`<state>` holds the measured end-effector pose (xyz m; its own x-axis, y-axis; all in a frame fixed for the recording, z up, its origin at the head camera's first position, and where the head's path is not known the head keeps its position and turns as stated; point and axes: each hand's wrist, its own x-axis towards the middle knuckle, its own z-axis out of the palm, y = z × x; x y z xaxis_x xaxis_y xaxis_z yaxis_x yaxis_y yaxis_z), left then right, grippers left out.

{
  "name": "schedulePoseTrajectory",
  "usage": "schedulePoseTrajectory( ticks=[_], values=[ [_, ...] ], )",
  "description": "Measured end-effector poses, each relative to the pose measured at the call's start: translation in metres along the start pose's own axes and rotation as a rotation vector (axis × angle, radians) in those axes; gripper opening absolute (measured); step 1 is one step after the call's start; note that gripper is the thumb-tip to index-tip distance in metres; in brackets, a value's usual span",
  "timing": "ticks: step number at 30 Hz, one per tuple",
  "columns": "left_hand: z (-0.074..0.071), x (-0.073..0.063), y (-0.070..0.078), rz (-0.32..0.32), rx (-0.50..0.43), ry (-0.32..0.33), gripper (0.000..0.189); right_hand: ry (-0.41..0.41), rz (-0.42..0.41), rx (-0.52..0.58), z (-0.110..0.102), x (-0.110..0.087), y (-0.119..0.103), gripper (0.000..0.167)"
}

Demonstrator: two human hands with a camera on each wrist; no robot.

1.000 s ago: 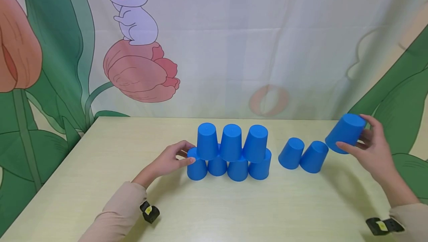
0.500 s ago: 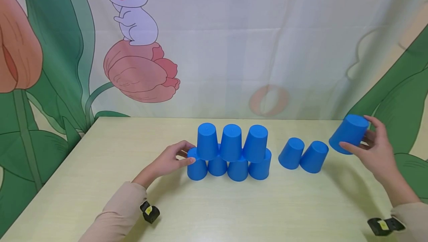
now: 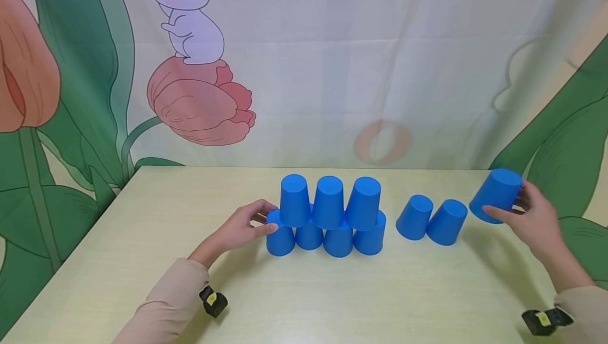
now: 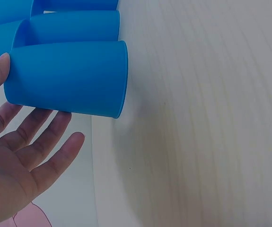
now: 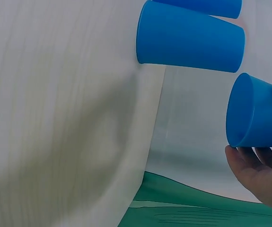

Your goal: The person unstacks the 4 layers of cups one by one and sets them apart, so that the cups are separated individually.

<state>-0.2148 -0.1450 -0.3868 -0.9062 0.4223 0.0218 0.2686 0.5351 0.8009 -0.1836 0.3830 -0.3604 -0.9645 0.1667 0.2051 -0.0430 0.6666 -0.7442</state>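
Observation:
Blue plastic cups stand upside down on the table in two tiers. Three upper cups [image 3: 328,202] bridge the bottom row. My left hand [image 3: 245,225] rests against the leftmost bottom cup [image 3: 280,241], its thumb tip touching the side; in the left wrist view the fingers [image 4: 46,142] lie loosely extended along that cup. On the right, my right hand [image 3: 537,221] grips another upside-down cup [image 3: 495,196] between thumb and fingers, tilted and raised off the table. Its open rim shows in the right wrist view, with the fingers [image 5: 254,163] beneath it.
Two more upside-down cups [image 3: 414,217] stand side by side between the stack and my right hand. A printed cloth [image 3: 304,69] hangs behind the table's back edge. Pale wood table [image 3: 304,302] stretches in front of the cups.
My right hand has shifted a little to the right and then slightly down, carrying its cup. The left hand and the standing cups have stayed where they were.

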Motion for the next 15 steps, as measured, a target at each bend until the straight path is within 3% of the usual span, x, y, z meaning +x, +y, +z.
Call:
schedulePoseTrajectory(
  ticks=[6,15],
  values=[
    [0.000,0.000,0.000,0.005,0.003,-0.002,0.040,0.015,0.011,0.009,0.002,0.002,0.011,0.081],
    [0.000,0.000,0.000,0.000,-0.002,-0.002,0.040,-0.047,0.063,-0.064,0.007,-0.003,0.002,0.087]
  ],
)
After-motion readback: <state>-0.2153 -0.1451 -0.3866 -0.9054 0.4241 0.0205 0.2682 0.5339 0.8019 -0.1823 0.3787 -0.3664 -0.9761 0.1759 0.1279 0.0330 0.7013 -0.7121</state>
